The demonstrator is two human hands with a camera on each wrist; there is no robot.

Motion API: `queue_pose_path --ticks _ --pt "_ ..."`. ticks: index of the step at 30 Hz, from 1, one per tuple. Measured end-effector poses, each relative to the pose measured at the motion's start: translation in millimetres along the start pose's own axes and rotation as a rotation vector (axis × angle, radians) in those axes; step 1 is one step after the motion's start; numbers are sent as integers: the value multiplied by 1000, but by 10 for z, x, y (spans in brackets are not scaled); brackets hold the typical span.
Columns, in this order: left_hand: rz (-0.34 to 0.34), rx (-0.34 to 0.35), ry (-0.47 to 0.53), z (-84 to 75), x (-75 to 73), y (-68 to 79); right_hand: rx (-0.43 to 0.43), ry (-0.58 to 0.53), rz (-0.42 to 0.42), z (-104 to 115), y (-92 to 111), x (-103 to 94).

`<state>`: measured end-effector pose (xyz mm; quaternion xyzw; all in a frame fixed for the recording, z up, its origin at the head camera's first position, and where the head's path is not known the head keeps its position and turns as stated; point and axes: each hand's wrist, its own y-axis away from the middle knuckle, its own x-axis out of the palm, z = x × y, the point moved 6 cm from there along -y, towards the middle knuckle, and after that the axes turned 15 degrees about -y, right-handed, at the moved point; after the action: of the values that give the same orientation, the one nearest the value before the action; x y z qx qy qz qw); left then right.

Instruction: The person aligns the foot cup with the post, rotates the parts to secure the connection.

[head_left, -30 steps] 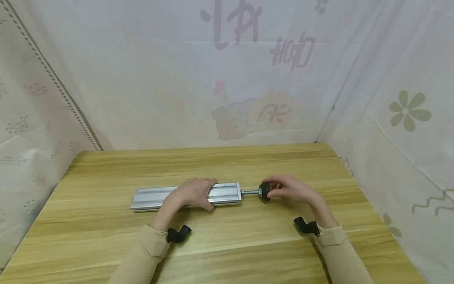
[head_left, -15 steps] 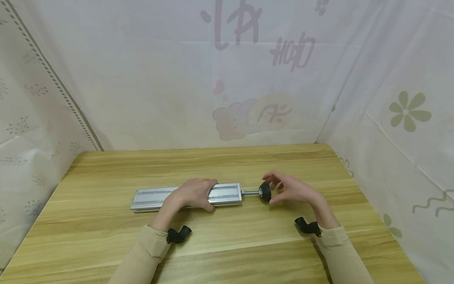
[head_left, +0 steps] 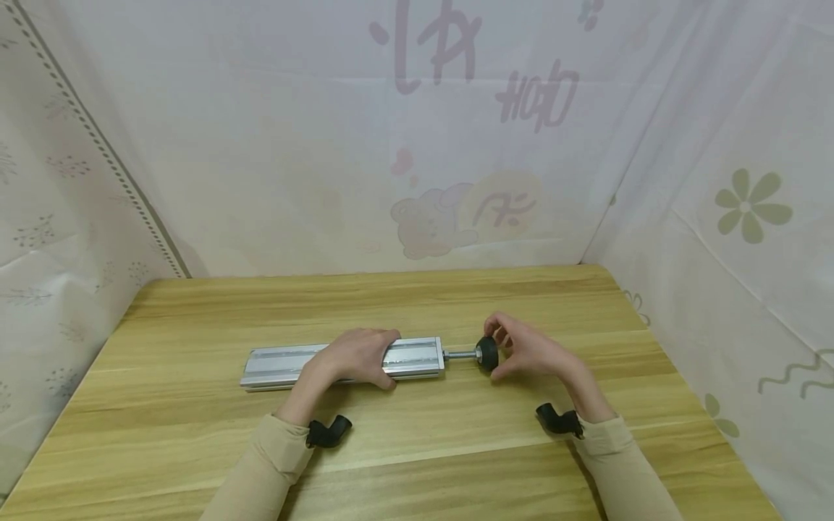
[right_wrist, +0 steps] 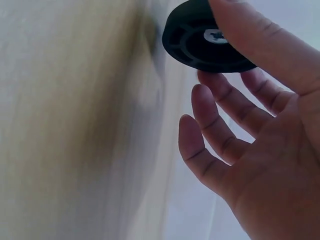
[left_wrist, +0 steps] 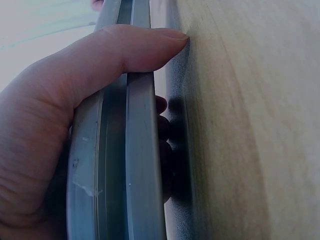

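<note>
A silver aluminium profile (head_left: 412, 357) lies lengthwise on the wooden table. My left hand (head_left: 355, 354) grips it from above, the thumb on the near side and the other fingertips showing past the far edge in the left wrist view. From the profile's right end plate sticks out a threaded rod (head_left: 462, 354) with a nut. On the rod's end sits a black round levelling foot (head_left: 487, 354). My right hand (head_left: 531, 351) has its thumb and fingers curled round the foot's rim. In the right wrist view, the foot's ribbed underside (right_wrist: 192, 47) and central screw show, partly covered by the thumb.
The wood-grain table (head_left: 417, 456) reaches patterned white cloth (head_left: 293, 145) at the back and both sides. A black wrist camera mount sits at each cuff, the left one (head_left: 329, 431) and the right one (head_left: 559, 420), low over the table.
My right hand's fingers have spread off the foot, then come back round its rim. The right wrist has shifted slightly toward the left. My left hand and the profile have stayed put.
</note>
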<state>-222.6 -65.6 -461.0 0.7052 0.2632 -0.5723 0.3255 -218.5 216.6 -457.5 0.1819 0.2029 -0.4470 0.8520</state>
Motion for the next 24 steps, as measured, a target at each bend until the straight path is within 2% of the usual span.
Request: queue_pose_path --ticks 5,11,17,24 --pt "0 -2 -2 0 0 5 2 -19 4 -35 24 -42" --pt "2 -2 -1 0 3 7 -24 -10 47 -35 49 -66" --pt "3 3 0 -3 5 7 3 -31 84 -48 42 -67" --pt "-1 3 3 3 5 3 4 4 84 -43 55 -78"
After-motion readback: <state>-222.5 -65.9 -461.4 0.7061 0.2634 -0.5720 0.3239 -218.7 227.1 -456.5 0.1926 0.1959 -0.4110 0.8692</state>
